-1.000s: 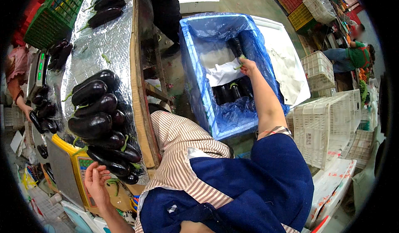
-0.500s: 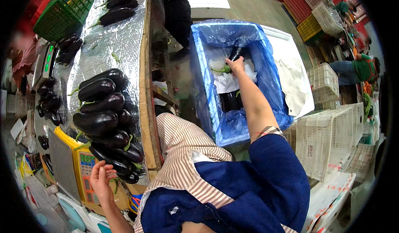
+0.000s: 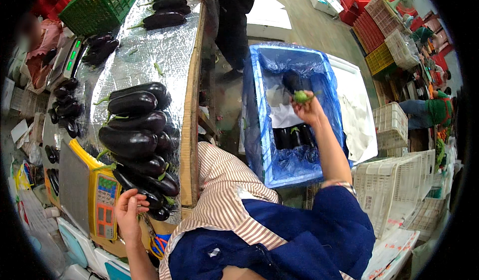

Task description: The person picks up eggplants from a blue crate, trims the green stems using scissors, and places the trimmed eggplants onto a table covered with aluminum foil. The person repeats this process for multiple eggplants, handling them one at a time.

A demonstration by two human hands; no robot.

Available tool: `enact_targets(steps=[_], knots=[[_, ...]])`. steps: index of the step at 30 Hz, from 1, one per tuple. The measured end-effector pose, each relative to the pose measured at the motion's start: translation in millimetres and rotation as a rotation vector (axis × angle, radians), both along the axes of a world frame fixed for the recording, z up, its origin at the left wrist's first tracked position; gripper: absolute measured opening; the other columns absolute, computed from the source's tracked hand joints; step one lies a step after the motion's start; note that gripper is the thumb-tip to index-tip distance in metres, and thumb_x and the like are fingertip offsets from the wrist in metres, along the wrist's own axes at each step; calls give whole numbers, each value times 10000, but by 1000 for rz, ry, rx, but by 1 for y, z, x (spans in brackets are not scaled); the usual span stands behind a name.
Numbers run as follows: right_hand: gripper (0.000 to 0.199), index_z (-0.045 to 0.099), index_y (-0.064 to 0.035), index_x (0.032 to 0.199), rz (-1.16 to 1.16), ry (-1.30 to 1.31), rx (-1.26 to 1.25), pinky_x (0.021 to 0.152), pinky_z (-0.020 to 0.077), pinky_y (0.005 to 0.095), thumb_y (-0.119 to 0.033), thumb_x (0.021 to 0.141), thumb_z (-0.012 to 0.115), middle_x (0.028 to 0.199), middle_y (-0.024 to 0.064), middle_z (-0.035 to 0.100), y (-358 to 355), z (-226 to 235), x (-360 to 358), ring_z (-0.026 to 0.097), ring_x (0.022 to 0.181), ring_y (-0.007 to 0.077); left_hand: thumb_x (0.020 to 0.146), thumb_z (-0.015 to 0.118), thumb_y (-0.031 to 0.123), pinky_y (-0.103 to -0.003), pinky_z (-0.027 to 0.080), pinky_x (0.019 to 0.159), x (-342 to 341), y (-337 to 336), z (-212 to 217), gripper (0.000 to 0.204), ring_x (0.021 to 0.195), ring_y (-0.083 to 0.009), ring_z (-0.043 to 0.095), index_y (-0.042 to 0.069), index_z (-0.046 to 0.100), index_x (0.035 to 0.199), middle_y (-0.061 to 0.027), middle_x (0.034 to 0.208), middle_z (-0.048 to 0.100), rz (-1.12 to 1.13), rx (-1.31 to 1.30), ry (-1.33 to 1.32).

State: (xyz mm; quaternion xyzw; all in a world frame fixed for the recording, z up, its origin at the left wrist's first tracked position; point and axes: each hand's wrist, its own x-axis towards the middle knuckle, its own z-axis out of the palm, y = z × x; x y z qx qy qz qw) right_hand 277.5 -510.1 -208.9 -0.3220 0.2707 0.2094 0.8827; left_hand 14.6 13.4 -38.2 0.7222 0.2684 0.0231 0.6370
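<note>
Market floor, crates stacked around; foil-covered table (image 3: 164, 55) on the person's left carries a heap of dark eggplants (image 3: 134, 140), and a yellow scale (image 3: 102, 200) sits at its near end.

Right hand (image 3: 310, 111) is raised over the blue-lined box (image 3: 264, 145), fingers closed around an eggplant (image 3: 294, 83) at its green stem end, the dark body pointing away into the box. A few eggplants already lie in a row on the box bottom (image 3: 294, 136) beside white paper.

Left hand (image 3: 128, 215) rests at the table's near end, fingers loosely curled, touching the closest eggplant of the heap; whether it grips one I cannot tell.

Judged step: packing, one piece mid-placement. Next move likely calls for lowering it flat alongside the row, stems aligned, without tearing the liner.
</note>
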Motion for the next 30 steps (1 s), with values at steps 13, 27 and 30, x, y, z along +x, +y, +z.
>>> enact_targets(steps=[13,27,30], knots=[[808,434,9,1225,762,-585,44,589,522,280,-407,598,730,980,165,594,182,147,-93,617,784,200,635,706,61,-429,383,934,72,-82,44,545,1123,-357,443,15,506,1140,-198,1226,433,-494,1236,-746],[726,471,-22,1213,1037,-843,176,629,486,283,-621,875,240,892,111,607,304,198,-86,586,753,153,736,643,93,-321,471,783,36,-36,63,429,866,-194,579,-16,466,1111,-87,962,585,223,284,-663],[605,471,-89,1219,1009,-632,43,821,424,338,-570,886,316,1035,76,570,328,170,-101,542,906,171,824,610,231,-315,487,806,30,0,54,317,866,-164,598,24,541,1054,-68,984,610,245,-540,-598]])
